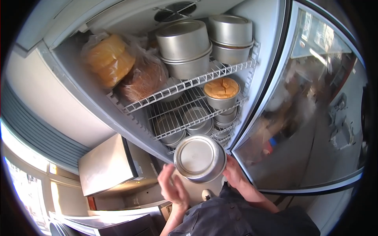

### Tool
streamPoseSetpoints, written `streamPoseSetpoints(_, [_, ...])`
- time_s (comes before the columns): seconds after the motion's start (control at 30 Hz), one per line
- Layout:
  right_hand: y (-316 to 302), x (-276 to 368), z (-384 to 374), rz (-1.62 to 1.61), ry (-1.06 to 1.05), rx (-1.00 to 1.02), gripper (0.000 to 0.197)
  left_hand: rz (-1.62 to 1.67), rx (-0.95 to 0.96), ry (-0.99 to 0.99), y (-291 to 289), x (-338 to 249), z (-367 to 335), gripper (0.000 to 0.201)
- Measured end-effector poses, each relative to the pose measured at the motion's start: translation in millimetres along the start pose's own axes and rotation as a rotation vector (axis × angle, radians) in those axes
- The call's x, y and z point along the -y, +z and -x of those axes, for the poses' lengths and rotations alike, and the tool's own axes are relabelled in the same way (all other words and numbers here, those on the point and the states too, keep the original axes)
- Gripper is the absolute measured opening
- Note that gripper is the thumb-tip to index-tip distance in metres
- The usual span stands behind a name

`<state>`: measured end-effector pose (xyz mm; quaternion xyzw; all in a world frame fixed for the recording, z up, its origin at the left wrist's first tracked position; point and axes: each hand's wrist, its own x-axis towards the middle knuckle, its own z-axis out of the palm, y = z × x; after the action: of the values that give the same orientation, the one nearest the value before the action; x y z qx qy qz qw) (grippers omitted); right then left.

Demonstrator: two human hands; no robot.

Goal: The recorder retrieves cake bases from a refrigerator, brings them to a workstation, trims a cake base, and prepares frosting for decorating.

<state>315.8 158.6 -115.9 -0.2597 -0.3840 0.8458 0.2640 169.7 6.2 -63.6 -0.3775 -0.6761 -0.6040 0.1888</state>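
Silver-grey metal, dulled and scuffed: a round tin (195,155), held up on the near side of the open fridge (267,41), between the two hands. Gripped at its right wall by the right hand (233,172), some of the fingers hidden behind or under the metal and impossible to place exactly. To the left, just beside the tin's near left edge, the left hand (173,187), its grip open and fingers raised; contact there too close to call.

No long axis to follow, only a round, flat face tilted up toward the camera, with the side wall showing on the right and near sides. Base or lid: cannot tell. Slightly left and far of the right grip, right and far of the left grip; the right hand plainly nearer, being in contact.

Beyond the tin, on the far side, wire shelves: a middle shelf (183,126), carrying a golden cake (221,88) in its own tin toward the right end, and an upper shelf (189,85) with stacked tins (183,43) and, on the left, bagged baked goods (111,59). Far to the right, the glass door (291,145), swung wide.
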Motion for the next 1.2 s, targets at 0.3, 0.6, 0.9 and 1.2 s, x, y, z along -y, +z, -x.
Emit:
streamPoseSetpoints(0.3, [-8, -11, 10, 0.056, 0.038, 0.010, 0.058, 1.035, 0.409, -1.267, -33, 52, 31, 0.055])
streamPoseSetpoints(0.6, [-10, 14, -9, 0.274, 0.253, 0.239, 0.061, 1.313, 0.326, -1.186, -47, 78, 65, 0.067])
streamPoseSetpoints(0.9, [190, 182, -87, 0.863, -0.612, 0.309, 0.052, 1.346, -0.003, -1.065, -87, 75, 67, 0.068])
streamPoseSetpoints(1.2, [371, 222, -159, 1.396, -1.932, 0.022, 0.026, 1.199, -0.060, -0.974, -115, 68, 94, 0.068])
